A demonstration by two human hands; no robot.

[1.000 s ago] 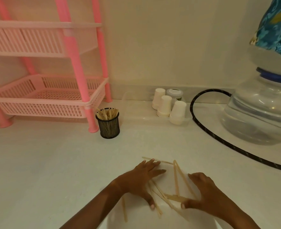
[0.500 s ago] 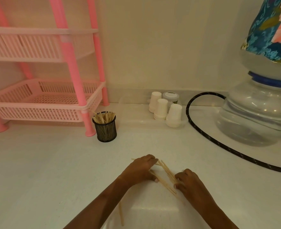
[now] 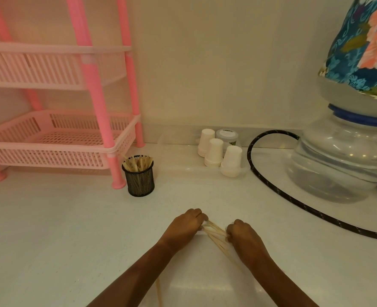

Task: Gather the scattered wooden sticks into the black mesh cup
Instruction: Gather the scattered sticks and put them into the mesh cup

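Left hand and right hand are both curled tight around a bunch of wooden sticks on the table, nearer me and right of the black mesh cup, which has sticks in it too.

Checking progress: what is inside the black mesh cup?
Several wooden sticks stand in the black mesh cup, tips above the rim. Their lower ends and count are hidden by the mesh.

Sticks pale bare wood; cup black wire mesh; rack pink plastic, slotted; counter white, smooth, faintly glossy; jug clear plastic.
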